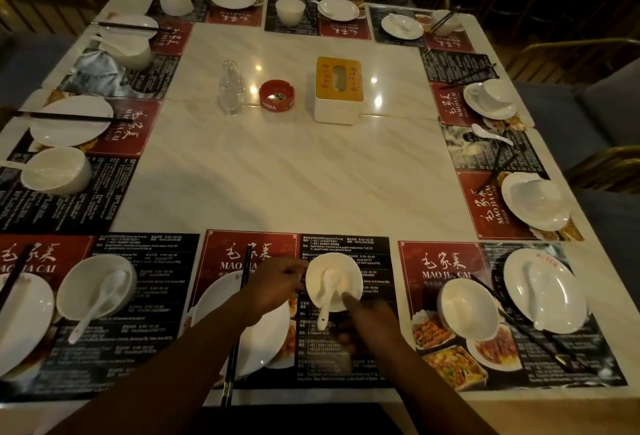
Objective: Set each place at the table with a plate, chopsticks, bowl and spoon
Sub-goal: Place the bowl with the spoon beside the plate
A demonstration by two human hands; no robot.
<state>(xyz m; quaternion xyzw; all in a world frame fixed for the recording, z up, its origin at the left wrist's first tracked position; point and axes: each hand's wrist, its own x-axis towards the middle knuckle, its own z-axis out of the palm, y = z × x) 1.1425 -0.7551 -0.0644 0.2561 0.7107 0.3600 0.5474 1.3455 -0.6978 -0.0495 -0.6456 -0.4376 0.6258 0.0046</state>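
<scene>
Place setting at the near middle of the desk [294, 174], nearly finished.
Left hand [273, 284] grips the rim of the bowl [348, 273], spoon [330, 284] inside, beside plate [263, 341] and chopsticks [234, 348]; right hand [370, 322] is blurred, grip unclear. Right-side places [533, 200] look jumbled, probably still to tidy.

A: Where is there room to pass?
B: Across the middle of the worktop [294, 174]: bare marble from lower centre up to mid-frame.
A: What blocks it?
B: Just above centre stand a clear glass piece [231, 88], perhaps a shaker, a red ashtray [277, 95] and a tissue box [338, 89], close together. Placemats [69, 209] loaded with crockery ring every edge; at lower centre chopsticks [232, 362] lie across a plate [263, 341], beside a bowl [346, 271].
</scene>
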